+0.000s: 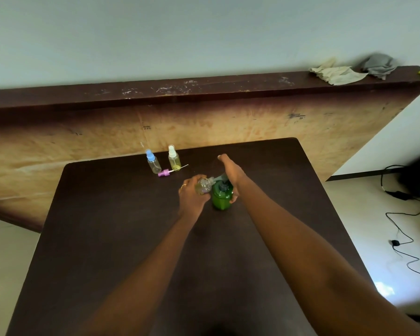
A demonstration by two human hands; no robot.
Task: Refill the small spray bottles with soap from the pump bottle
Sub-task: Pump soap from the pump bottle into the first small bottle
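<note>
L hand [192,194] curled round small clear spray bottle [203,185] w/o cap, mouth at pump spout, R hand [230,172] flat, fingers straight, pressing green pump bottle [221,198] head

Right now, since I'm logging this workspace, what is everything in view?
pump bottle: one, green, mid-table
small bottle: one, clear, held at the pump's spout
blue-capped spray bottle: one, clear, table's far side
white-capped spray bottle: one, yellowish, beside it
spray head: one, purple, lying before those two
table: one, dark brown
board: one, wooden, behind the table
beige cloth, grey cloth: one each, on the board's top
cables: a few, black, floor at right
left hand: grips the small bottle
right hand: presses the pump's top
</note>
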